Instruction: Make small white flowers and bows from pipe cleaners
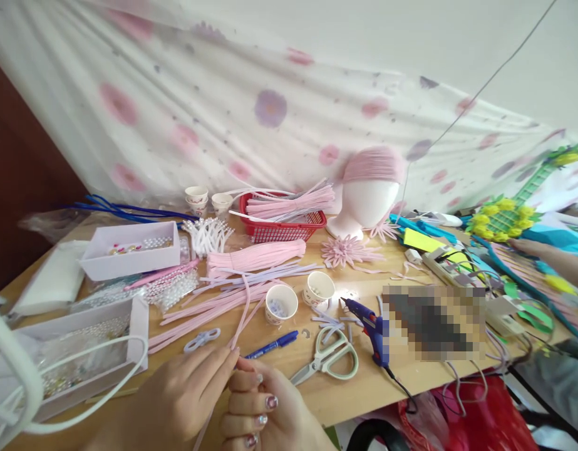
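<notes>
In the pinched left hand (pixel 180 389), a pink pipe cleaner (pixel 246 304) points lengthwise away from the person; the right hand (pixel 280 401) curls alongside, its hold unclear.

Bright soft daylight, tabletop glare, stretched edges, pixelated patch.

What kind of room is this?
It looks like a craft room, or maybe a home corner used for crafts. You can see a glue gun, scissors and a red basket of fuzzy pink sticks on the table.
</notes>
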Demonstrator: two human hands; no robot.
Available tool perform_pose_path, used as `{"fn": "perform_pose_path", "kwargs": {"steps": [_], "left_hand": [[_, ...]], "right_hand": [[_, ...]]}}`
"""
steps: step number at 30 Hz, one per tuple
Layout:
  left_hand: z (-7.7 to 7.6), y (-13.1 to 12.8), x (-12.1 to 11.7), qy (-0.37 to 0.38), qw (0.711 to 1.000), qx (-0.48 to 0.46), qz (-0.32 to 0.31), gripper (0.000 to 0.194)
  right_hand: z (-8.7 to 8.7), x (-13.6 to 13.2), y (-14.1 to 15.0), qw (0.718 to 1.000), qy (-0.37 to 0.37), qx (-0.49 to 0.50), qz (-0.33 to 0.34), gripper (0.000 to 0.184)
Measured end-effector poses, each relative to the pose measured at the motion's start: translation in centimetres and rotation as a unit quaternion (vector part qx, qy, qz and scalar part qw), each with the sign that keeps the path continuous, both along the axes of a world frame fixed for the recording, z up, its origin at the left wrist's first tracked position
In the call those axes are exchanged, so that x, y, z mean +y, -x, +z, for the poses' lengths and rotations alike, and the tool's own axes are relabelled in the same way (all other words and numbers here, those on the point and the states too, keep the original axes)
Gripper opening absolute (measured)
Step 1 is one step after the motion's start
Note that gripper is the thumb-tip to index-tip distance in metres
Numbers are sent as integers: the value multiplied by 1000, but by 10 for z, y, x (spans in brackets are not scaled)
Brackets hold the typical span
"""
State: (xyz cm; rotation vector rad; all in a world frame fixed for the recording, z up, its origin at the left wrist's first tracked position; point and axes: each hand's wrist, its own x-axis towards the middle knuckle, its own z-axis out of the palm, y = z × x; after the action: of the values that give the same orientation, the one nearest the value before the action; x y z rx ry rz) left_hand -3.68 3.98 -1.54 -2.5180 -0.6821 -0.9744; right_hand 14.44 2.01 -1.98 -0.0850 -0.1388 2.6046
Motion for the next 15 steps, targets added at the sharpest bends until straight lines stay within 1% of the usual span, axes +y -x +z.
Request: {"fn": "perform_pose_path", "kwargs": {"steps": [4,8,12,15], "left_hand": [[2,-4,2,-16,999,31,7,32],[9,-5,3,-30,997,75,6,25],[11,-10,5,-13,998,62,7,25],[8,-14,6,-16,1000,21,16,29]], "right_hand": [[5,2,-2,999,1,-32,-10,53],[14,1,-4,997,25,-61,-34,45],[22,0,-2,997,40,-47,-56,44],[23,0,0,996,52,-37,-65,46]]}}
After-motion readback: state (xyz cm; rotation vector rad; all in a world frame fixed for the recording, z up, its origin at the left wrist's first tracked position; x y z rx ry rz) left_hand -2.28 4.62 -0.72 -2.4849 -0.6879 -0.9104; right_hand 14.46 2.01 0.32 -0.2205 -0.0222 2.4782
